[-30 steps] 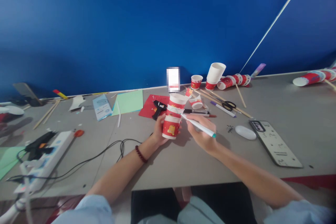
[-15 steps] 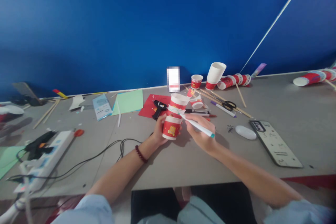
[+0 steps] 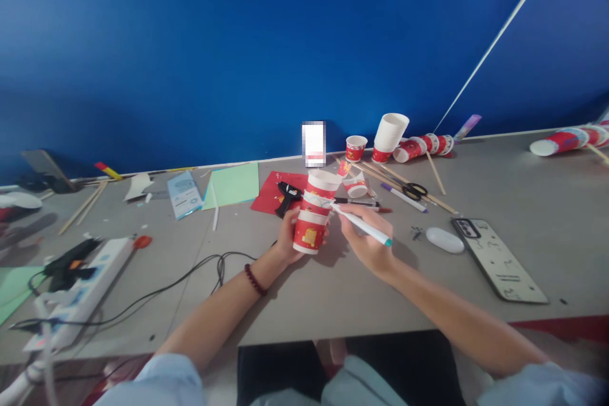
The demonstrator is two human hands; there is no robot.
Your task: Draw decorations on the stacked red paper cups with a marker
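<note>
This looks like a craft workspace: a grey desk [image 3: 328, 304] set against a plain blue wall [image 3: 266, 44] carries a glue gun [image 3: 288, 200], black-handled scissors [image 3: 415, 191], a purple-capped marker [image 3: 404, 197], wooden sticks [image 3: 438, 176], green paper [image 3: 238, 183], white paper cups [image 3: 391, 133] and a power strip [image 3: 102, 273].

I observe a blue wall [image 3: 214, 44] with a pale diagonal strip [image 3: 518, 9]. Below it, I note a grey worktop [image 3: 333, 304].

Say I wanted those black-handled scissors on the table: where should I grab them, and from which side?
Probably the black handle loops, from above and the person's near side. The scissors lie flat, loops towards the person and blades pointing away among wooden sticks, so the handles look easiest to reach.
</note>
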